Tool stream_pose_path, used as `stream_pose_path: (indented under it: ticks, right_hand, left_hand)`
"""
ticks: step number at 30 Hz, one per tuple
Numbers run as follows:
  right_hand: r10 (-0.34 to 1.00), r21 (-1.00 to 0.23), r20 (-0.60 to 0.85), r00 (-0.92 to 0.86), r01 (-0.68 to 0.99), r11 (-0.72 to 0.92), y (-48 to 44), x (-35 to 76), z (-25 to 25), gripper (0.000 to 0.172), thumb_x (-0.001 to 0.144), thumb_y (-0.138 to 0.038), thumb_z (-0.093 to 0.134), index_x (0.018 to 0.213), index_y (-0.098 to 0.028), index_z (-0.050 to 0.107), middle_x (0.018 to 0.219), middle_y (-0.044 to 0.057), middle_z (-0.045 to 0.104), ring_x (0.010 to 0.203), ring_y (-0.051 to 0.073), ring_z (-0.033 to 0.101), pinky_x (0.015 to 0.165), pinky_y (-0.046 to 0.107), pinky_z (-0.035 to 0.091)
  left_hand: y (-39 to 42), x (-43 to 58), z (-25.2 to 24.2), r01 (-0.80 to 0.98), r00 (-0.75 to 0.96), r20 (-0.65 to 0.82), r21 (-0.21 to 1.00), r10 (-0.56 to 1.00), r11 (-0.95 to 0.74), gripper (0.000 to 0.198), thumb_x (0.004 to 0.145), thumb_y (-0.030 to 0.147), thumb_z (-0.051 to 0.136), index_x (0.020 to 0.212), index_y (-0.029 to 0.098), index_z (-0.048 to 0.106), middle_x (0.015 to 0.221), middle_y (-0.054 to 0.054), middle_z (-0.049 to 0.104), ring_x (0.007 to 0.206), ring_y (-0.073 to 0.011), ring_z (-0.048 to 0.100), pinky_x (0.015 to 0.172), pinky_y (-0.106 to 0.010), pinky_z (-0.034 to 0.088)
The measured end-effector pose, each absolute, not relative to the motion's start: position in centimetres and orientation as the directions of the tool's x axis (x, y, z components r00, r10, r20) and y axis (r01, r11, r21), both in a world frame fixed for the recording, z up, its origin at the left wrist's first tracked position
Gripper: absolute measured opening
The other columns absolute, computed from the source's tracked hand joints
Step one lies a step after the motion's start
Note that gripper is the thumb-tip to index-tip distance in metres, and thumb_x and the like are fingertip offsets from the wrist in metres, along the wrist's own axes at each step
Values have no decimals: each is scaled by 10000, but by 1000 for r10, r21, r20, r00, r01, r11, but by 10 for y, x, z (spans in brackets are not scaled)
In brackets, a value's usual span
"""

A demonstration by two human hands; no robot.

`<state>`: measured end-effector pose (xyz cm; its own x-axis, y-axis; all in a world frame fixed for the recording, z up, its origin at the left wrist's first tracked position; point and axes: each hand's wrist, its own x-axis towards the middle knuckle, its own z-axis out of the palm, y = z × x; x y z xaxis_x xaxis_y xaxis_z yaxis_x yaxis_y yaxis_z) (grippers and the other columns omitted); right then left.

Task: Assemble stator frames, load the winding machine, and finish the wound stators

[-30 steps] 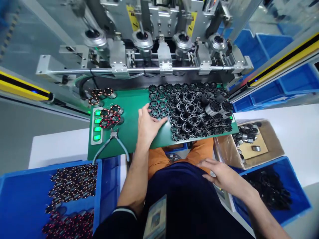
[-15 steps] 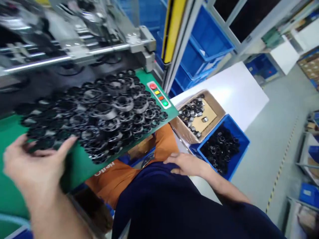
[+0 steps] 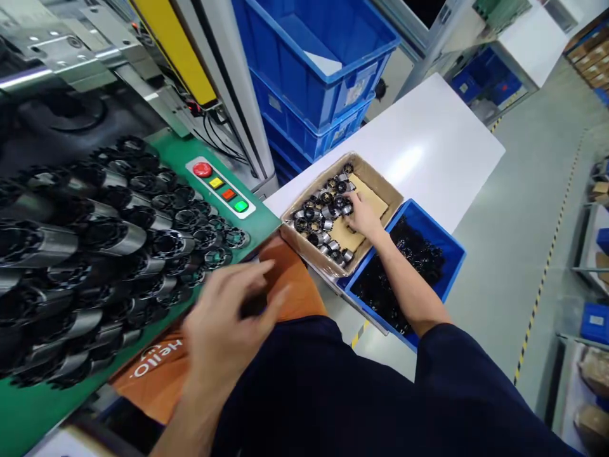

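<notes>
My right hand [image 3: 364, 217] reaches into the cardboard box [image 3: 390, 190], its thumb and fingers closed around the edge of a black-and-metal ring [image 3: 341, 202] among several like it. Part of that ring is hidden by the fingers. Blurred by motion, my left hand [image 3: 233, 311] hangs in front of the green table [image 3: 166, 149], with thumb and fingers apart and nothing between them. To its left, many toothed black-and-silver rings [image 3: 118, 235] stand close together on the green surface.
A blue bin [image 3: 451, 270] of small black parts stands against the box, beneath my right forearm. Button panel [image 3: 221, 187] sits at the green table's corner. Blue crates [image 3: 295, 89] are stacked behind the white table [image 3: 428, 133]. The machine's yellow-edged post [image 3: 181, 57] rises at upper left.
My left hand has left the rings on the green table and moved right. My right hand has gone from beside my waist into the cardboard box. The view has swung to the right.
</notes>
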<state>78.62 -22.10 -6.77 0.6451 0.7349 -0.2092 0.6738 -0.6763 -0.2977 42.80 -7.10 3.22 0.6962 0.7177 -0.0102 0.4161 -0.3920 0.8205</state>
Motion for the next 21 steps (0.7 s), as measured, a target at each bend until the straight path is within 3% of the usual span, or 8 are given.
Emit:
stream_pose_path:
  ticks: [3,5,7,10,13,17,21]
  right_hand:
    - [756,-247,-226,614,714,-655,-210,784,-73,839,1099,-221,820,1879,-259,512,1768,235,611,1507,416,716,1227,607,684]
    - [752,-212,-241,614,723,-658,-207,779,-76,817,1099,-174,732,1879,-293,520,1806,258,566,1509,457,707,1171,604,700]
    - [734,-187,-258,628,713,-676,-206,774,-79,735,1125,-149,613,1842,-303,553,1816,259,551,1421,446,758,1122,587,709]
    - [719,-189,-281,635,698,-690,-212,772,-82,693,1132,-126,511,1800,-293,581,1794,244,554,1228,374,824,1093,555,708]
    - [729,-226,-279,625,695,-683,-227,776,-81,688,1090,-119,535,1757,-271,612,1724,222,589,1228,369,807,1133,551,690]
    - [728,-274,-260,635,674,-686,-248,786,-74,579,1068,-168,577,1641,-194,657,1555,223,658,1236,388,766,1150,559,672]
    - [701,-295,-216,680,639,-711,-259,802,-69,512,1108,-244,596,1617,-194,629,1521,207,681,1301,387,745,1179,555,655]
  left_hand:
    - [-80,519,12,283,874,79,719,480,-635,364,1111,387,839,1469,348,782,1448,-85,836,1403,-369,797,1296,-589,685]
    - [-78,584,-5,357,908,-32,579,417,-733,441,1153,287,763,1589,263,710,1624,-147,762,1579,-386,695,1373,-569,609]
    - [-74,635,-22,383,915,-96,515,393,-766,533,1129,240,780,1648,184,676,1681,-219,701,1638,-445,641,1396,-602,567]
    - [-69,673,-40,405,914,-171,463,369,-788,530,1126,211,745,1645,133,679,1672,-279,660,1533,-503,722,1330,-643,594]
    - [-63,682,-48,416,909,-209,444,360,-793,442,1182,248,640,1612,168,706,1659,-268,646,1329,-465,830,1207,-612,660]
    - [-56,686,-52,442,897,-202,443,394,-780,355,1194,247,604,1521,217,741,1588,-220,693,1350,-433,823,1229,-570,646]
    - [-64,687,-45,438,894,-141,472,425,-765,401,1231,285,546,1607,211,665,1647,-216,681,1375,-411,812,1244,-542,636]
